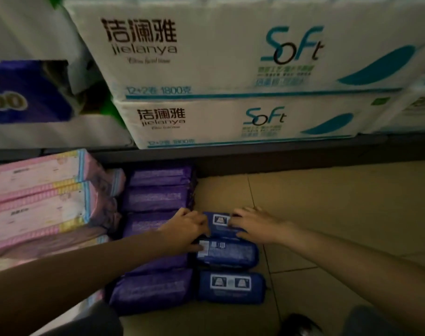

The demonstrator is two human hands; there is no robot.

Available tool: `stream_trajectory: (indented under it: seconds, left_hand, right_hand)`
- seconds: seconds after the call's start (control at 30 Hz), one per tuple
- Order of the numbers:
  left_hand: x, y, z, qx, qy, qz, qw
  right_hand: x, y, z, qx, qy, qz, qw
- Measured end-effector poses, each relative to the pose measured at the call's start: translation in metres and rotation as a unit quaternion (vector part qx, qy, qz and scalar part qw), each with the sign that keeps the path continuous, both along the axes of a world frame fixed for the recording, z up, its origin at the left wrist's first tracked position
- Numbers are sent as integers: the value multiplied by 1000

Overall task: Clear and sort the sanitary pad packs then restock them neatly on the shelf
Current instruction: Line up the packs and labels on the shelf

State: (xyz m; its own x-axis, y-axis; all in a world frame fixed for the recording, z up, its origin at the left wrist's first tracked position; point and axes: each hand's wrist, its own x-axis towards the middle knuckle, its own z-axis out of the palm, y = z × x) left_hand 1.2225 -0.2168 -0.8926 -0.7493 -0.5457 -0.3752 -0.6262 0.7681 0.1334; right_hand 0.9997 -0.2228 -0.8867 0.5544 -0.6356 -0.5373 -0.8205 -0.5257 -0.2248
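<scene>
Three dark blue pad packs lie in a column on the tiled floor: the farthest [221, 224], the middle one [228, 252] and the nearest [231, 287]. My left hand [187, 226] grips the left end of the farthest blue pack. My right hand [252, 224] holds its right end with fingers curled over it. To the left runs a column of several purple pad packs [158, 197]. Pink pad packs [44, 197] are stacked further left.
Large white tissue bundles [230, 57] fill the shelf above, with a blue bundle [24, 93] at the left. The dark shelf edge [279, 151] runs across the view. Beige floor tiles [340, 202] lie to the right. A dark shoe [301, 323] shows at the bottom.
</scene>
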Motion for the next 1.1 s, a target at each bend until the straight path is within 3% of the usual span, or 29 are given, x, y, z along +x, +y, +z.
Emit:
stream_trajectory:
  seconds: [0.13,0.33,0.57,0.63,0.73,0.8,0.93,1.03,1.1]
  left_hand:
    - [-15,20,-14,33,-96,-2,995]
    - [-45,21,-25,-10,-139,-15,990]
    - [-56,-14,-7,37,-77,49,995]
    - [-58,-37,19,118,-39,68,990]
    - [-46,-76,70,307,23,106,946]
    - [-28,-97,109,361,49,121,924]
    - [20,-128,210,361,103,161,913]
    - [57,-132,305,281,183,197,921]
    - [84,-126,365,233,281,217,905]
  right_hand:
    - [-4,-14,-16,-16,8,-67,998]
    - [-2,-23,-43,-3,-20,-146,989]
    - [-20,-47,-14,22,-113,-270,956]
    - [-34,-58,16,14,-112,-275,955]
    - [-44,-64,72,-21,-95,-234,967]
    - [-41,-62,113,-51,-87,-194,976]
    - [-13,-62,214,-172,-92,-149,969]
    - [16,-68,302,-312,-138,-140,930]
    - [33,-68,361,-366,-194,-147,898]
